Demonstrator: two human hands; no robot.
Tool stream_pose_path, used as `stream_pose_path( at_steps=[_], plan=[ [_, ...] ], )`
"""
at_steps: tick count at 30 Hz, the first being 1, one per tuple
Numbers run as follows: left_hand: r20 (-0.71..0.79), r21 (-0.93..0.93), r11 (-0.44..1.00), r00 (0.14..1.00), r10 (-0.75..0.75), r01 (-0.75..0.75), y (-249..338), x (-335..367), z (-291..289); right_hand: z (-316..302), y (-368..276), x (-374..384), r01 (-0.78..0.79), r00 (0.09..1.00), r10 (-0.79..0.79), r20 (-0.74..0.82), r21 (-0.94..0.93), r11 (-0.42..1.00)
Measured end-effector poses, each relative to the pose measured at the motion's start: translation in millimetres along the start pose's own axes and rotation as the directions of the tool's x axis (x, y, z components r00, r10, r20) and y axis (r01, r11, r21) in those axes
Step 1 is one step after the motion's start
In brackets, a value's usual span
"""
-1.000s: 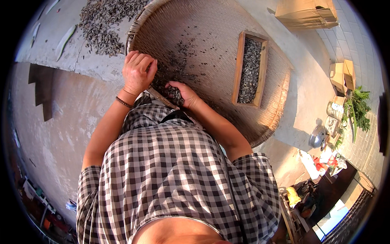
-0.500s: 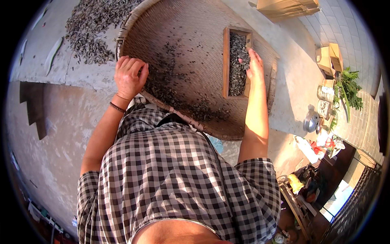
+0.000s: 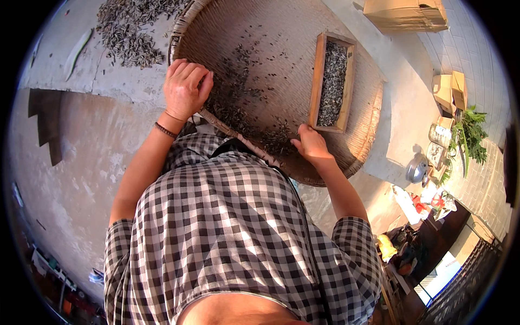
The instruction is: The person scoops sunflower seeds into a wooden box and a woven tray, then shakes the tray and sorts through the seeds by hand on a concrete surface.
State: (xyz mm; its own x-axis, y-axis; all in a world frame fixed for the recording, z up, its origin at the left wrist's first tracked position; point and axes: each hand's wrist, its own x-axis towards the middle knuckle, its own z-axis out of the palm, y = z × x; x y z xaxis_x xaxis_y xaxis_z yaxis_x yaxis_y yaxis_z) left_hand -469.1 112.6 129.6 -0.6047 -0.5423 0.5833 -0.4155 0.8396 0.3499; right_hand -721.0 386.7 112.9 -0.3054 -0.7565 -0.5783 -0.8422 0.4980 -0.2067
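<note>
A wide, shallow woven winnowing basket (image 3: 292,59) lies in front of me. My left hand (image 3: 187,89) has its fingers curled closed over the basket's left rim. Dark striped sunflower seeds (image 3: 230,114) are scattered inside, thickest along the near left edge. On the basket's right side stands a narrow wooden box (image 3: 316,81) filled with sunflower seeds (image 3: 333,81). My right hand (image 3: 313,145) is low in the basket, just below the box's near end and beside the loose seeds. Its thumb and forefinger are apart, and nothing shows between them; the other fingers are partly hidden.
More sunflower seeds (image 3: 132,32) are heaped on the concrete ledge at the far left, near a long pale strip (image 3: 78,54). Cardboard boxes (image 3: 403,15) sit at the far right. A metal pot (image 3: 417,169), green plants (image 3: 472,135) and assorted clutter line the right side.
My right hand has left the seeds in the box and come down toward the loose seeds in the basket. My left hand stays at the rim. The whole view has shifted slightly.
</note>
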Motion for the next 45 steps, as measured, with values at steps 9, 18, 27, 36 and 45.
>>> stream_pose_path(
  at_steps=[9,18,27,36,45],
  plan=[
    [-0.030,-0.010,1.000,1.000,0.003,-0.003,-1.8,-1.6,0.7,58.5,-9.6,5.4,0.015,0.971,-0.037,0.237,0.094,0.995],
    [-0.015,-0.001,1.000,1.000,0.003,-0.003,-2.1,-0.9,-0.2,45.3,-140.7,96.5,0.167,0.982,-0.187,0.004,0.432,0.886],
    [-0.051,0.012,1.000,0.999,0.003,-0.002,-2.4,-1.6,2.1,33.0,-112.1,105.3,0.556,0.753,-0.377,-0.539,0.215,0.803],
    [0.038,0.010,1.000,0.999,-0.006,0.005,-6.9,-4.2,0.7,62.2,-164.8,151.7,0.835,0.473,-0.679,-0.561,0.040,0.549],
    [0.068,0.100,0.995,0.998,0.005,-0.012,-4.4,-1.9,0.7,77.4,-170.8,136.7,0.882,0.461,-0.611,-0.644,0.252,0.399]
  ],
)
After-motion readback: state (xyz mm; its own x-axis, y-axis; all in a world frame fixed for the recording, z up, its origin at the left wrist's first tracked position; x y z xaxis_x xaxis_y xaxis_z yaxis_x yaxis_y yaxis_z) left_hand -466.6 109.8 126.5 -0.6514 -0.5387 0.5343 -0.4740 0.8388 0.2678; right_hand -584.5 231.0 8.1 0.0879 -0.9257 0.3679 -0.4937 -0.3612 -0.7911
